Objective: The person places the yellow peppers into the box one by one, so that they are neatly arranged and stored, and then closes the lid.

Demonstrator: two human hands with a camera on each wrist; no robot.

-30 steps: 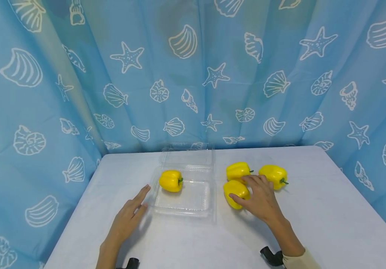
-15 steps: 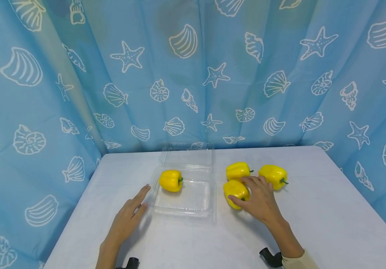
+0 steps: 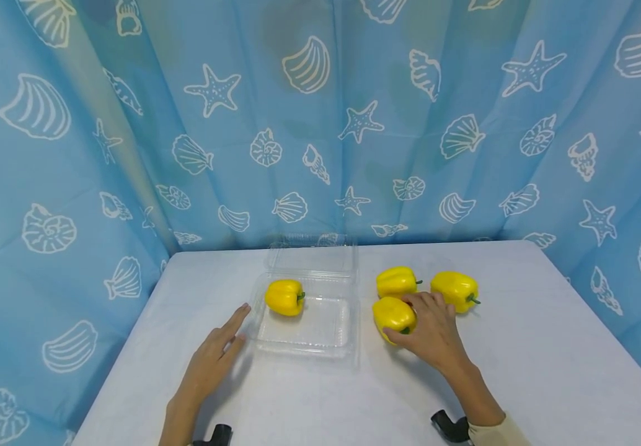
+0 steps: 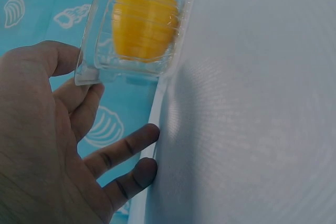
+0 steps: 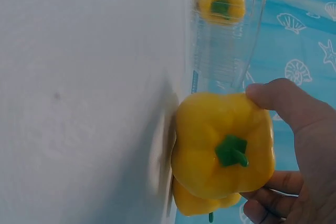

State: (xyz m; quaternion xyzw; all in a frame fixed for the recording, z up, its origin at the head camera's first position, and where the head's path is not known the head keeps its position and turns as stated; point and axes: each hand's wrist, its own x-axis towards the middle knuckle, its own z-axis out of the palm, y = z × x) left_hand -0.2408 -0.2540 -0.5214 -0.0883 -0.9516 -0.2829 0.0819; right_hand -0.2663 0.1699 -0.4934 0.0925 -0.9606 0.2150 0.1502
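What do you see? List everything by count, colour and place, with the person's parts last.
Table: 1, white, centre
Curtain: at least 1, blue with white sea shapes, behind the table
Container: 1, clear, on the table, lid open
Boxed pepper: 1, yellow, in the container
Gripped pepper: 1, yellow, right of the container
Rear pepper: 1, yellow, behind the gripped pepper
Rightmost pepper: 1, yellow, on the table
Black fittings: 2, black, near edge
Sleeve: 1, cream, right arm
Left hand: 1, bare, beside the container
Right hand: 1, bare, on the gripped pepper
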